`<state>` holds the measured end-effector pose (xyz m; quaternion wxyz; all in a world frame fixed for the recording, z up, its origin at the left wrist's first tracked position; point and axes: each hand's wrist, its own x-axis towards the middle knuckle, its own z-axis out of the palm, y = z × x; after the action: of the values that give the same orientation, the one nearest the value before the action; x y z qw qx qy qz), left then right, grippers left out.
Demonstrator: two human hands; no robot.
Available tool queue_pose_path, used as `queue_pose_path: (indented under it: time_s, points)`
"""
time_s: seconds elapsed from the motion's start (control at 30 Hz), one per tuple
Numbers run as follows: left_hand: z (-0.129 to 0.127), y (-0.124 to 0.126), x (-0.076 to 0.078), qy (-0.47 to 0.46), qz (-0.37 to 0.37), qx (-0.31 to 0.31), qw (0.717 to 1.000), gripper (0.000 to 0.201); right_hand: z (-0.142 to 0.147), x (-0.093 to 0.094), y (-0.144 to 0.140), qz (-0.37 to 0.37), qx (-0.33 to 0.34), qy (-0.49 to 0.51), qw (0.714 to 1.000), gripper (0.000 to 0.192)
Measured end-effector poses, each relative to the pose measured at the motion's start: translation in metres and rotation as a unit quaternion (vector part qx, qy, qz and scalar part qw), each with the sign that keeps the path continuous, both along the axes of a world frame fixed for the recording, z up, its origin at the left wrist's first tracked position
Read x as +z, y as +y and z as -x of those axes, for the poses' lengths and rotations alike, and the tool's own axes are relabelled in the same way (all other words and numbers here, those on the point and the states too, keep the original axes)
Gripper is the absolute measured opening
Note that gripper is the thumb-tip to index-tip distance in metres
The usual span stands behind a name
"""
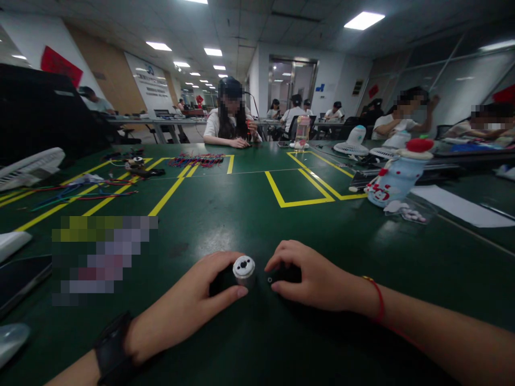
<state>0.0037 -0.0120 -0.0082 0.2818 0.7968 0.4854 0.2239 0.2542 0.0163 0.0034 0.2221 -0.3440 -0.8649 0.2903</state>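
While your left hand (201,289) curls around the silver metal cylinder (244,269), gripping its side as it stands upright on the green table (225,214), your right hand (316,279) is just to the right, thumb and fingertips parted near a small ring (270,280); whether they touch it, I cannot tell.
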Motion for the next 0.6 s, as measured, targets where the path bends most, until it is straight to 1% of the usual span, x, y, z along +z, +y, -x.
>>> queue_pose_path:
  time_s: [0.03, 0.1, 0.2, 0.33, 0.47, 0.6]
  points:
    - [0.0, 0.0, 0.0, 0.0, -0.002, 0.001, 1.0, 0.036, 0.002, 0.0, -0.001, -0.02, 0.0, -0.012, 1.0, 0.018]
    - [0.0, 0.0, -0.001, -0.005, -0.004, 0.003, 1.0, 0.035, 0.006, -0.001, -0.001, -0.029, -0.003, -0.015, 0.999, 0.011]
    - [-0.001, 0.0, -0.001, -0.016, -0.001, -0.009, 1.0, 0.034, 0.014, 0.004, 0.001, -0.018, -0.005, 0.038, 0.999, 0.01]
    - [-0.001, 0.001, 0.0, -0.026, 0.003, -0.02, 0.999, 0.036, 0.027, 0.017, 0.004, -0.052, 0.001, 0.105, 0.993, 0.011]
    - [-0.001, 0.0, 0.0, -0.03, -0.001, -0.022, 0.999, 0.038, 0.036, 0.026, 0.004, -0.079, 0.007, 0.096, 0.992, 0.012]
    - [-0.001, 0.0, 0.0, -0.025, 0.007, -0.025, 0.999, 0.035, 0.038, 0.024, 0.003, -0.074, 0.012, 0.071, 0.995, 0.013]
